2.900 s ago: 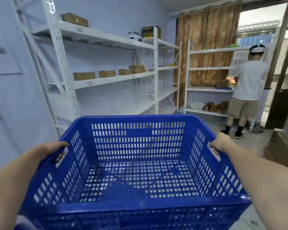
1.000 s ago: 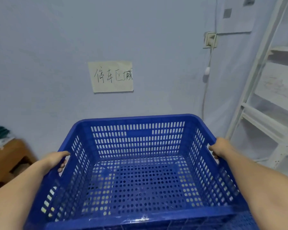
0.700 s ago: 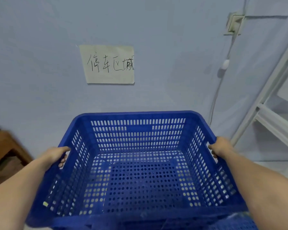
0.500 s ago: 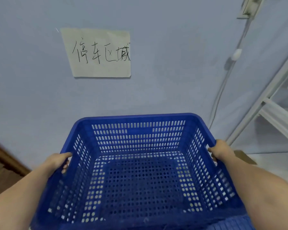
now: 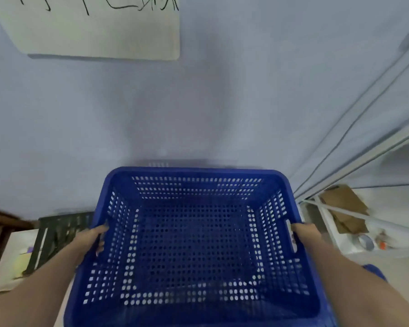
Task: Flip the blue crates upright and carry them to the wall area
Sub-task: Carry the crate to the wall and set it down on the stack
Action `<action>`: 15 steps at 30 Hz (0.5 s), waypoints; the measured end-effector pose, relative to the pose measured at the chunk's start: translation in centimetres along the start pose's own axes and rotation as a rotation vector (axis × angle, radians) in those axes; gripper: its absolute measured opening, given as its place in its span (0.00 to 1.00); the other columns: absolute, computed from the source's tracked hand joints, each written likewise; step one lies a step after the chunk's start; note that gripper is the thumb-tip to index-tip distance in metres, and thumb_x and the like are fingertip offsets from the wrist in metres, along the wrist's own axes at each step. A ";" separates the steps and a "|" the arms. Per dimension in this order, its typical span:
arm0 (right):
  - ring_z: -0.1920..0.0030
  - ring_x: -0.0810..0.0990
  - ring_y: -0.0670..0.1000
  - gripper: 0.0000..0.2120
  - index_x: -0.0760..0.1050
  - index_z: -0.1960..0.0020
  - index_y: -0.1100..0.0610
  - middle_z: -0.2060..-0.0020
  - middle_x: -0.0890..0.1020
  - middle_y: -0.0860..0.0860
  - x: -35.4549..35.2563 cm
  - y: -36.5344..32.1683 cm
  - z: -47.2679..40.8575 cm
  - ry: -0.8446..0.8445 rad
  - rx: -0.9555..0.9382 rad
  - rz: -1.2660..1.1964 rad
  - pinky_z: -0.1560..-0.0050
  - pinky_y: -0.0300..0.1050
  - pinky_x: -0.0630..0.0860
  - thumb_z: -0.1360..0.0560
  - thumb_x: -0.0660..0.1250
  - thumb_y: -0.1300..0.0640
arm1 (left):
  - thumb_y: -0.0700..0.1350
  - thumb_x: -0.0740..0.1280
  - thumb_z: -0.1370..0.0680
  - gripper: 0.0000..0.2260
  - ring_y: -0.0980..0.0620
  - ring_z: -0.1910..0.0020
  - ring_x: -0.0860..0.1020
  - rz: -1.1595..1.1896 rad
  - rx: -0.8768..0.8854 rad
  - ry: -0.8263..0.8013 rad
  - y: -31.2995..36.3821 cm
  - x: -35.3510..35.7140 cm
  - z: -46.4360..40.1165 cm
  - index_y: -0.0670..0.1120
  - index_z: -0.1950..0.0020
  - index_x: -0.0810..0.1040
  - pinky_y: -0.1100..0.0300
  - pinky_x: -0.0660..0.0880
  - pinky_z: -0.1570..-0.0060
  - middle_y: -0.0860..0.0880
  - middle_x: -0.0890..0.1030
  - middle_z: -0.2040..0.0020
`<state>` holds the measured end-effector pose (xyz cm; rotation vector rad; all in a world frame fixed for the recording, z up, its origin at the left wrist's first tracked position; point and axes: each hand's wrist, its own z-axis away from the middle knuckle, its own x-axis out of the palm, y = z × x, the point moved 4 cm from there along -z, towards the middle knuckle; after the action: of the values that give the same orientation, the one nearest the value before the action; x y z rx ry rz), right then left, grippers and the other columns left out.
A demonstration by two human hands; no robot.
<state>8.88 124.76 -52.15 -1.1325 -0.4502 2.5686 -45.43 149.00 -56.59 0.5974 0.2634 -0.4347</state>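
Now: upright blue perforated plastic crate (image 5: 194,244) sits low by the pale wall (image 5: 198,109); left hand (image 5: 93,238) and right hand (image 5: 304,232) clamp opposite side handles, probably to keep it level.

Paper sign (image 5: 99,31) cut off upper left, writing unreadable; blue crate (image 5: 194,244) near rim chopped at bottom edge.

Up above your hands, a paper sign (image 5: 99,31) hangs on the wall (image 5: 198,102) with black handwritten strokes along its top. Only the bottoms of the characters show, cut off by the frame, so you cannot read them.
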 end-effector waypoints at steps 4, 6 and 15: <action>0.69 0.70 0.55 0.02 0.70 0.56 0.65 0.69 0.72 0.59 2.1 -0.5 -3.3 -0.012 0.027 -0.035 0.64 0.48 0.69 0.27 0.62 0.65 | 0.45 0.64 0.21 0.13 0.45 0.72 0.67 0.004 -0.086 -0.011 -0.4 2.3 -2.8 0.41 0.62 0.68 0.56 0.67 0.72 0.42 0.69 0.69; 0.70 0.68 0.54 0.06 0.69 0.62 0.64 0.70 0.70 0.57 2.9 -0.3 -5.2 -0.042 0.064 -0.063 0.66 0.47 0.67 0.26 0.61 0.67 | 0.47 0.63 0.21 0.14 0.45 0.72 0.67 0.007 -0.120 -0.031 -0.7 3.3 -3.8 0.41 0.63 0.68 0.55 0.67 0.70 0.42 0.69 0.69; 0.64 0.74 0.58 0.03 0.71 0.57 0.64 0.63 0.76 0.60 7.0 -0.1 -11.5 -0.187 0.197 -0.125 0.64 0.48 0.74 0.26 0.60 0.64 | 0.52 0.65 0.24 0.14 0.42 0.63 0.77 0.054 -0.211 -0.025 -2.8 5.7 -10.4 0.42 0.48 0.74 0.50 0.76 0.61 0.42 0.78 0.59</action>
<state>12.97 129.45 -64.07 -0.7771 -0.2913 2.5523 -42.96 151.30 -68.32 0.3920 0.2652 -0.3569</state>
